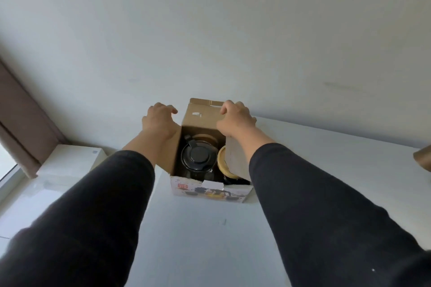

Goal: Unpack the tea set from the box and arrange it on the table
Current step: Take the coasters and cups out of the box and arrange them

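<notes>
Head view, looking down along our two dark sleeves: the cardboard box (pixel 211 190) stands open on the white desk (pixel 326 182), its printed front panel facing us. Our left hand (pixel 158 121) rests on the left flap (pixel 175 154) and presses it outward, fingers (pixel 171 109) curled loosely over its far edge, gripping nothing else that we can make out. Our right hand (pixel 235 119) is clenched on the tall back flap (pixel 200 114), its fingers hooked over the top edge near the handle cut-out. The right flap (pixel 235 161) stands up beside our right forearm.

The tea set sits inside the box. A glass teapot (pixel 198 158) with a black lid fills the left side. Just to its right lies a round pale wooden lid (pixel 224 163), partly hidden by the right flap. Another wooden rim shows behind the teapot.

Left of the desk, a white box (pixel 74 158) lies on the windowsill, under a brown curtain (pixel 23 112).
</notes>
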Demonstrator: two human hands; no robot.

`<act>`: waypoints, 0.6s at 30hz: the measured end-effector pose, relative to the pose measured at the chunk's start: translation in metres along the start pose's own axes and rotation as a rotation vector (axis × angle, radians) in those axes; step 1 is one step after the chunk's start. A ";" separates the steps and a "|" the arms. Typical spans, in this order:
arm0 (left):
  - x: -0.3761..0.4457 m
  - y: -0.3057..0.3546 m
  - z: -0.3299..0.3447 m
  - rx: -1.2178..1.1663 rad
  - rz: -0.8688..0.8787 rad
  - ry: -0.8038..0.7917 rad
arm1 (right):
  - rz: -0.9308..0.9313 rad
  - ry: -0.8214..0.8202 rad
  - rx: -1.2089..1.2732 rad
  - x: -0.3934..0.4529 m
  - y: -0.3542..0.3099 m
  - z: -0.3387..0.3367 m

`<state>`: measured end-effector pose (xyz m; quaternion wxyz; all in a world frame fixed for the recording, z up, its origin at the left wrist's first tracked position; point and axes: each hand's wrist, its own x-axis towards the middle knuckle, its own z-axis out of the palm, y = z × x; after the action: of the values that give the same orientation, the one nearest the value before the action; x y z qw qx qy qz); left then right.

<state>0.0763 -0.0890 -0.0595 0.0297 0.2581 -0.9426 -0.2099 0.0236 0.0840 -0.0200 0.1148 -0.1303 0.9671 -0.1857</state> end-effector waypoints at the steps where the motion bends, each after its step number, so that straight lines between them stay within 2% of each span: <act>1: -0.006 0.001 0.000 0.071 0.006 0.015 | -0.005 0.025 -0.033 -0.003 0.003 -0.009; 5: -0.035 0.012 0.003 0.278 0.003 0.029 | -0.004 0.102 -0.219 -0.019 0.022 -0.035; 8: -0.057 0.020 0.012 0.290 -0.044 -0.074 | 0.007 0.130 -0.389 -0.036 0.036 -0.045; 11: -0.075 0.024 0.025 0.239 -0.084 -0.134 | 0.072 0.082 -0.533 -0.055 0.052 -0.046; 14: -0.086 0.026 0.034 0.220 -0.081 -0.171 | 0.172 0.006 -0.559 -0.070 0.070 -0.034; 18: -0.097 0.027 0.044 0.187 -0.086 -0.145 | 0.251 -0.037 -0.511 -0.081 0.091 -0.011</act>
<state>0.1397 -0.0028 -0.0834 -0.0719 0.2842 -0.9457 -0.1405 0.0774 0.1933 -0.0310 0.1179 -0.0374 0.9889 0.0824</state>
